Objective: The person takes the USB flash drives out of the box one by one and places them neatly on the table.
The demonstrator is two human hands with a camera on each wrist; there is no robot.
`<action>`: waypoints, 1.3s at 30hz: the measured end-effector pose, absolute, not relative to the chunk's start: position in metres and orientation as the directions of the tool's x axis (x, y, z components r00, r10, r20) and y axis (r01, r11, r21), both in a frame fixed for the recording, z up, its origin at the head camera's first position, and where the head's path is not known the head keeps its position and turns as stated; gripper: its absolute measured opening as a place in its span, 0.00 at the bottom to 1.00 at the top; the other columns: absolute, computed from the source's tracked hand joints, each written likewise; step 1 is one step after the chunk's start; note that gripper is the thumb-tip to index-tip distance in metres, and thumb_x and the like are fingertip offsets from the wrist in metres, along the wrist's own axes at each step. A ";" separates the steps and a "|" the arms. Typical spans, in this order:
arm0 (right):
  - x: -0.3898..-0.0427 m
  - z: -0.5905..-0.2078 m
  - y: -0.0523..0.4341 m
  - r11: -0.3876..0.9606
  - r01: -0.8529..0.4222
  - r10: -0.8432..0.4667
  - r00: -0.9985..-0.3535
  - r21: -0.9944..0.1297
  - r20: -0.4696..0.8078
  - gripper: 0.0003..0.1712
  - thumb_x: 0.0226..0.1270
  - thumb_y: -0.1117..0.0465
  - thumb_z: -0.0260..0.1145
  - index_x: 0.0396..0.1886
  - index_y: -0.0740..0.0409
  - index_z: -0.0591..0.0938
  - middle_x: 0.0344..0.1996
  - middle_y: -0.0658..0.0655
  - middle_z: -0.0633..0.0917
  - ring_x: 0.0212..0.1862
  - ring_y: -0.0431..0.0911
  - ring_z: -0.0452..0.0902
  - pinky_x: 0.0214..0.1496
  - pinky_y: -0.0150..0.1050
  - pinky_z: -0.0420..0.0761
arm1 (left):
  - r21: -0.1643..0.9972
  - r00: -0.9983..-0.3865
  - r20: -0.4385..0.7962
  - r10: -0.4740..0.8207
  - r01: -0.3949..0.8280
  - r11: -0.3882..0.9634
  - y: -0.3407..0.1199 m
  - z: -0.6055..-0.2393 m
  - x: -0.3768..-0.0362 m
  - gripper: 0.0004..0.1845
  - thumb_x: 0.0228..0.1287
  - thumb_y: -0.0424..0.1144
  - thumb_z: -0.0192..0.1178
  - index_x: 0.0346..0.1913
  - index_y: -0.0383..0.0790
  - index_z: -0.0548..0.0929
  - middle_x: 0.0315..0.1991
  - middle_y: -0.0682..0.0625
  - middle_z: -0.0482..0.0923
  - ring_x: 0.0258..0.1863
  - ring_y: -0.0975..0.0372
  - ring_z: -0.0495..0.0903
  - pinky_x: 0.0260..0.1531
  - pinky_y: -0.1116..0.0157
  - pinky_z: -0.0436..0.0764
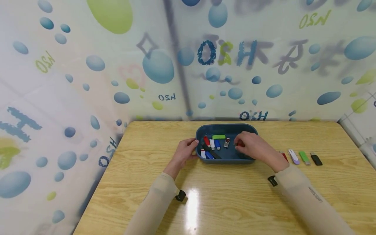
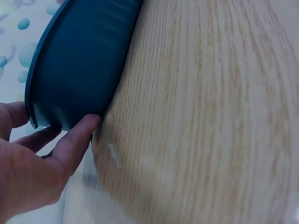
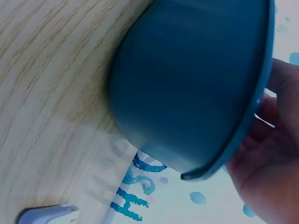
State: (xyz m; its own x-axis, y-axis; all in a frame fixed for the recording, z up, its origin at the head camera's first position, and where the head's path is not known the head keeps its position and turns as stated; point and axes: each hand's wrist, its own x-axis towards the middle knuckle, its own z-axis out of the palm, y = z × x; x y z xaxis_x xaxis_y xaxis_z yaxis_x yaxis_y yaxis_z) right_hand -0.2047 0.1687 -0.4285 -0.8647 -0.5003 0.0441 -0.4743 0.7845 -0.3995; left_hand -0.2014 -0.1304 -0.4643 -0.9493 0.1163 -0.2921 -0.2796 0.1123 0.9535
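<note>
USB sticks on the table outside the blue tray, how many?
4, in a row right of the tray: red, partly hidden behind the right hand, then white-purple, green, black.

Dark blue oval tray (image 1: 202,130) upright on table; assorted flash drives (image 1: 212,143) inside.

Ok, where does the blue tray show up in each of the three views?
Head: the blue tray sits mid-table, between the left hand and the right hand.
Left wrist: its outer wall fills the upper left, fingers touching it.
Right wrist: its underside and rim fill the upper right.
Shared landmark: the wooden table.
</note>
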 end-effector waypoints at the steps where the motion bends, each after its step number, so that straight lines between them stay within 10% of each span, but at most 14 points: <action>1: -0.203 -0.428 0.169 0.784 -0.474 -0.495 -0.867 -0.399 0.057 0.09 0.68 0.63 0.74 0.44 0.62 0.86 0.34 0.53 0.81 0.35 0.45 0.75 0.38 0.43 0.82 | 0.954 -0.949 -0.292 0.116 -0.279 0.113 -0.130 -0.464 -0.201 0.26 0.81 0.43 0.55 0.73 0.32 0.73 0.68 0.37 0.74 0.60 0.49 0.80 0.49 0.51 0.87; 39: -0.144 -0.414 0.298 0.854 -0.268 -0.125 -0.938 -0.446 0.323 0.12 0.68 0.66 0.73 0.48 0.67 0.86 0.37 0.63 0.87 0.39 0.63 0.85 0.38 0.60 0.83 | 0.963 -0.955 -0.266 0.133 -0.259 0.068 -0.129 -0.469 -0.203 0.25 0.82 0.41 0.53 0.73 0.31 0.72 0.66 0.35 0.76 0.62 0.47 0.80 0.49 0.53 0.88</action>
